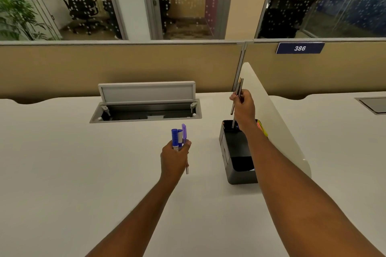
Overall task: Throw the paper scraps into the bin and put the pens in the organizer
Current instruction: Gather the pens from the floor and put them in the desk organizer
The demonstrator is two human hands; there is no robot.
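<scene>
A black desk organizer (236,152) stands on the white desk (83,162), against a white divider panel. My right hand (244,108) is shut on a few thin dark pencils (238,92), held upright, their lower tips reaching into the organizer's far compartment. Yellow and pink highlighters (262,129) stick out at the organizer's right side, partly hidden by my forearm. My left hand (174,157) hovers over the desk to the left of the organizer, shut on a bundle of blue and purple pens (178,136) held upright. No paper scraps or bin are in view.
An open cable hatch (146,108) with its raised grey lid lies in the desk behind my left hand. The white divider panel (277,123) runs along the organizer's right. A beige partition (125,67) with a "386" sign (300,48) closes the desk's back edge.
</scene>
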